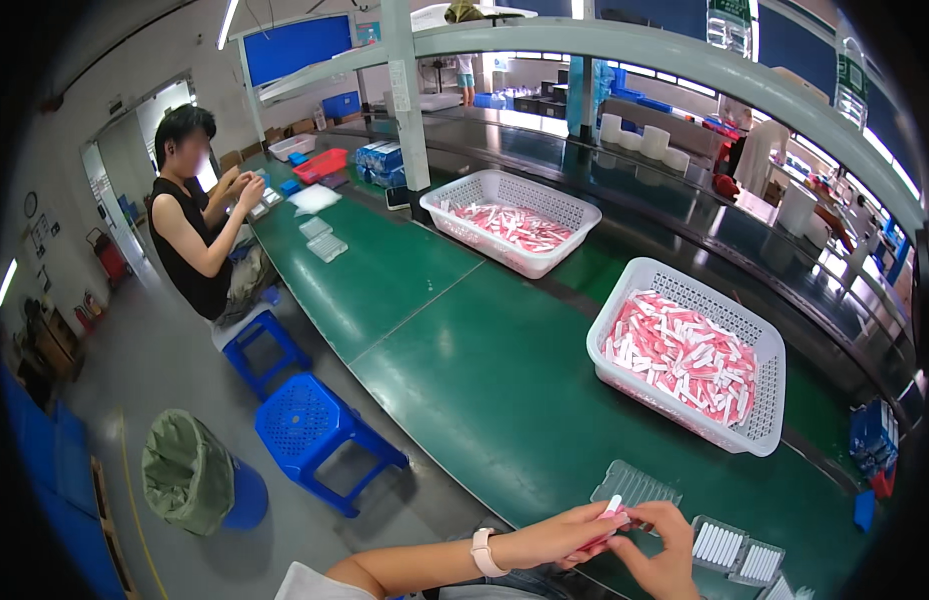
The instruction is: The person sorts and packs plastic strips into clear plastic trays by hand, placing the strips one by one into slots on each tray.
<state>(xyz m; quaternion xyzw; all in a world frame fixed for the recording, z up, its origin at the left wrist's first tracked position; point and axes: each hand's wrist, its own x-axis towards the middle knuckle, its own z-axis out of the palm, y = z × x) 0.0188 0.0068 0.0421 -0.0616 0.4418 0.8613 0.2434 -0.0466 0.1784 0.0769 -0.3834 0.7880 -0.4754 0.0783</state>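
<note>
My left hand (pixel 550 537), with a pale watch on its wrist, is closed around a small pink-and-white stick (pixel 614 504). Its white end points up between the fingers. Against the same piece, the thumb and fingertips of my right hand (pixel 667 552) are pinched together. Just beyond my hands lies a clear ribbed tray (pixel 640 483). To the right, a tray of white sticks (pixel 718 545) and another such tray (pixel 760 563) hold neat rows, with more at the lower edge. A white basket (pixel 707 295) heaped with loose pink-and-white pieces stands farther off.
Another white basket (pixel 526 262) of similar pieces stands farther along the green table (pixel 445 345). A co-worker (pixel 197 215) sits at the far left, hands raised. Blue stools (pixel 303 412) and a lined bin (pixel 190 470) stand left of the table. A metal post (pixel 405 110) rises behind.
</note>
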